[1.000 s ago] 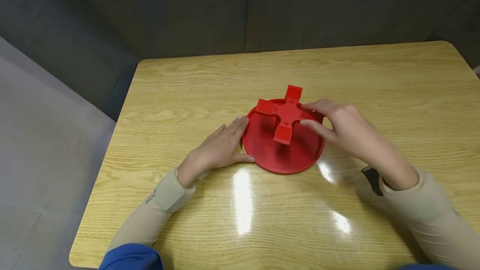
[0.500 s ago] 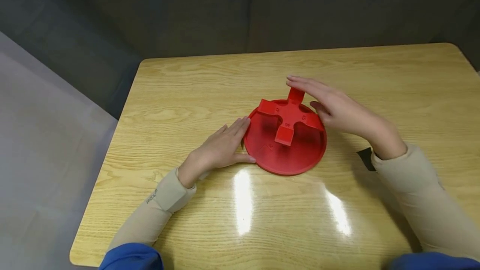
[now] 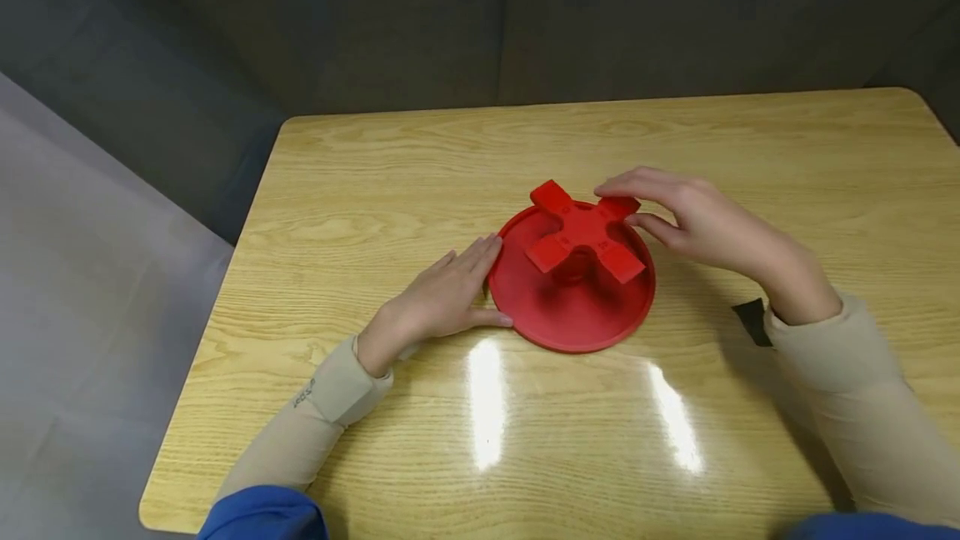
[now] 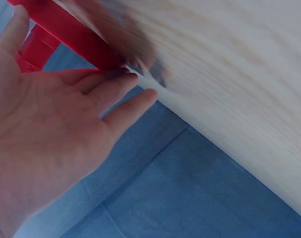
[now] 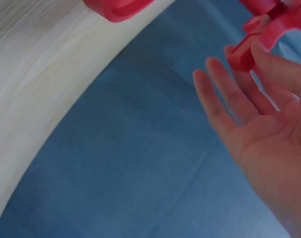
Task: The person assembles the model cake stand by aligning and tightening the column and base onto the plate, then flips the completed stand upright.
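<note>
A round red base (image 3: 542, 307) with a raised rim lies on the table. Above its middle, on a short post, stands a red four-armed cross piece (image 3: 587, 225). My left hand (image 3: 441, 294) has its fingers and thumb laid straight against the base's left rim; the left wrist view shows those fingers (image 4: 121, 110) at the red edge. With thumb and fingers, my right hand (image 3: 701, 219) pinches the back right arm of the cross. In the right wrist view that red arm (image 5: 241, 58) lies between thumb and fingers.
Both hands work over a wood-grain table (image 3: 360, 190). A dark cloth partition (image 3: 397, 32) rises along its back edge, and pale grey cloth (image 3: 97, 315) hangs at the left. A black tab (image 3: 752, 323) sticks out from the right wrist band.
The cross has turned clockwise over the base. My right hand has shifted from its right arm to its back arm and swung that arm rightward. My left hand has stayed put.
</note>
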Available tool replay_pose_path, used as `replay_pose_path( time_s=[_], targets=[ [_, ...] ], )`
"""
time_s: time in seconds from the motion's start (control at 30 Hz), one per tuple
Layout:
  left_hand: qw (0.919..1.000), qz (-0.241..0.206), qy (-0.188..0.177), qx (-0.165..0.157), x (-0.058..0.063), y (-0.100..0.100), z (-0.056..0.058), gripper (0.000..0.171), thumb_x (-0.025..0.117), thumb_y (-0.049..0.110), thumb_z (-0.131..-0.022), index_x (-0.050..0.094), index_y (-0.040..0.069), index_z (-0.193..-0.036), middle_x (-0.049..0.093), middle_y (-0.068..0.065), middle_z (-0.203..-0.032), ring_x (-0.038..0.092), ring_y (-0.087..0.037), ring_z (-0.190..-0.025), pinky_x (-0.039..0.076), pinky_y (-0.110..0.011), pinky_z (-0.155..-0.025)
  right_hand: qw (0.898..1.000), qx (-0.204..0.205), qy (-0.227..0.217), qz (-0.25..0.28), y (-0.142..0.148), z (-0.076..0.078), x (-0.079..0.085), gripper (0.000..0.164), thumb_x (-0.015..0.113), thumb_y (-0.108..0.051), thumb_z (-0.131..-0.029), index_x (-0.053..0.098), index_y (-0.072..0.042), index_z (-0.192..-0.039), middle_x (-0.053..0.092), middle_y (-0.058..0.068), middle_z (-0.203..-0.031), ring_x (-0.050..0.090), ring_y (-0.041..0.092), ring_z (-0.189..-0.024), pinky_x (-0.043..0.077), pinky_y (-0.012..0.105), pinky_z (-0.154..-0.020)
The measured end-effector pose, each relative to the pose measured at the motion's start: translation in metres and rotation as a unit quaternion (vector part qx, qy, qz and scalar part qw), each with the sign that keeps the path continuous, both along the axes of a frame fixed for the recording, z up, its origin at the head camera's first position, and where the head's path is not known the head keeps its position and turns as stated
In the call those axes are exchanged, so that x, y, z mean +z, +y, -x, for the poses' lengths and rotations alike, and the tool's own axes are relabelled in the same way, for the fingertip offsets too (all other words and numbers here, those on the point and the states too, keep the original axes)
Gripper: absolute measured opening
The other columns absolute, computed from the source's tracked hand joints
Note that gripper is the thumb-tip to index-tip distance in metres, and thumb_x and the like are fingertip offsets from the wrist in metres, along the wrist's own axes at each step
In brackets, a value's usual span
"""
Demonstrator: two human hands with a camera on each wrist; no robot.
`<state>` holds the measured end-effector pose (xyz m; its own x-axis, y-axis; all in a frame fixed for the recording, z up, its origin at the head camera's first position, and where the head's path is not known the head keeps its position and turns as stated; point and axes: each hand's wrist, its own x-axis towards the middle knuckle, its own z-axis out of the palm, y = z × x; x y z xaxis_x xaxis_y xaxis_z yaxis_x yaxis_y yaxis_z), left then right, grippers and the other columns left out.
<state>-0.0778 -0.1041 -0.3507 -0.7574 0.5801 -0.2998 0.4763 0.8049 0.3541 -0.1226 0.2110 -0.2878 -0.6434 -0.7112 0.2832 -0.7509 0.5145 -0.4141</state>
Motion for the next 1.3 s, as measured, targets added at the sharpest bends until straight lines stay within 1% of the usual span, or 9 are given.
replay_pose_path(
  time_s=[0.17, 0.2, 0.43, 0.6, 0.73, 0.97, 1.1, 1.2, 1.3],
  targets=[
    [1.0, 0.001, -0.005, 0.003, 0.001, -0.001, 0.0, 0.105, 0.06, 0.062, -0.089, 0.003, 0.006, -0.157, 0.004, -0.005, -0.164, 0.005, -0.02, -0.15, 0.012, -0.045, -0.119, 0.999, -0.032, -0.01, -0.03, 0.006, -0.016, 0.007, 0.047, 0.081, 0.002, -0.076, 0.067, -0.008, -0.12, 0.066, 0.002, -0.113, 0.063, 0.018, -0.097, 0.055, 0.031, -0.079],
    [1.0, 0.001, -0.007, 0.004, 0.001, -0.001, -0.001, 0.105, 0.06, 0.062, -0.089, 0.003, 0.006, -0.157, 0.004, -0.005, -0.164, 0.004, -0.02, -0.15, 0.012, -0.045, -0.119, 0.998, -0.038, -0.012, -0.038, 0.006, -0.021, 0.009, 0.047, 0.082, 0.0, -0.076, 0.067, -0.008, -0.119, 0.066, 0.002, -0.112, 0.063, 0.018, -0.096, 0.056, 0.036, -0.077],
    [0.9999, 0.007, -0.007, 0.006, 0.001, -0.002, 0.0, 0.105, 0.059, 0.063, -0.089, 0.004, 0.006, -0.157, 0.004, -0.006, -0.164, 0.004, -0.02, -0.15, 0.012, -0.044, -0.119, 0.998, -0.047, 0.03, -0.031, -0.008, -0.054, 0.011, 0.05, 0.088, -0.007, -0.07, 0.067, 0.0, -0.115, 0.064, 0.005, -0.097, 0.059, 0.015, -0.08, 0.055, 0.032, -0.061],
    [1.0, 0.0, -0.005, 0.006, 0.001, -0.002, 0.0, 0.105, 0.06, 0.062, -0.089, 0.005, 0.005, -0.157, 0.005, -0.006, -0.164, 0.005, -0.021, -0.15, 0.013, -0.045, -0.119, 0.993, -0.1, 0.043, -0.042, -0.029, -0.077, 0.007, 0.055, 0.086, -0.016, -0.074, 0.061, 0.004, -0.119, 0.063, 0.013, -0.097, 0.057, 0.017, -0.069, 0.054, 0.032, -0.055],
    [0.9999, -0.006, -0.005, 0.006, 0.002, -0.002, 0.0, 0.104, 0.061, 0.06, -0.089, 0.006, 0.005, -0.157, 0.006, -0.007, -0.164, 0.006, -0.021, -0.15, 0.014, -0.045, -0.119, 0.988, -0.13, 0.059, -0.054, -0.041, -0.087, 0.005, 0.054, 0.085, -0.021, -0.077, 0.058, 0.006, -0.116, 0.062, 0.016, -0.094, 0.054, 0.018, -0.064, 0.052, 0.031, -0.054],
    [0.9999, -0.007, -0.006, 0.007, 0.002, -0.001, -0.001, 0.103, 0.06, 0.061, -0.09, 0.006, 0.005, -0.157, 0.005, -0.006, -0.164, 0.006, -0.021, -0.15, 0.013, -0.045, -0.119, 0.986, -0.145, 0.069, -0.038, -0.041, -0.091, 0.008, 0.053, 0.085, -0.019, -0.076, 0.061, 0.005, -0.115, 0.059, 0.012, -0.087, 0.049, 0.016, -0.06, 0.047, 0.03, -0.048],
    [1.0, -0.006, -0.003, 0.006, 0.001, -0.001, -0.001, 0.103, 0.06, 0.061, -0.09, 0.005, 0.005, -0.157, 0.005, -0.006, -0.164, 0.006, -0.021, -0.15, 0.013, -0.045, -0.119, 0.985, -0.152, 0.084, -0.007, -0.033, -0.084, 0.018, 0.048, 0.083, -0.016, -0.077, 0.061, 0.005, -0.115, 0.059, 0.013, -0.09, 0.057, 0.022, -0.064, 0.051, 0.037, -0.05],
    [1.0, -0.003, -0.001, 0.007, 0.0, -0.001, -0.001, 0.103, 0.059, 0.061, -0.09, 0.005, 0.005, -0.157, 0.004, -0.006, -0.164, 0.006, -0.021, -0.15, 0.013, -0.045, -0.119, 0.985, -0.153, 0.077, -0.005, -0.025, -0.069, 0.025, 0.05, 0.08, -0.011, -0.08, 0.059, 0.003, -0.123, 0.061, 0.015, -0.107, 0.063, 0.031, -0.087, 0.056, 0.048, -0.065],
    [1.0, -0.004, -0.002, 0.008, 0.0, -0.001, -0.001, 0.103, 0.059, 0.061, -0.09, 0.006, 0.005, -0.157, 0.005, -0.006, -0.164, 0.007, -0.021, -0.15, 0.014, -0.045, -0.119, 0.99, -0.128, 0.044, -0.025, -0.017, -0.051, 0.025, 0.061, 0.076, -0.006, -0.084, 0.051, -0.001, -0.139, 0.053, 0.017, -0.133, 0.052, 0.036, -0.117, 0.049, 0.057, -0.088]
  ],
)
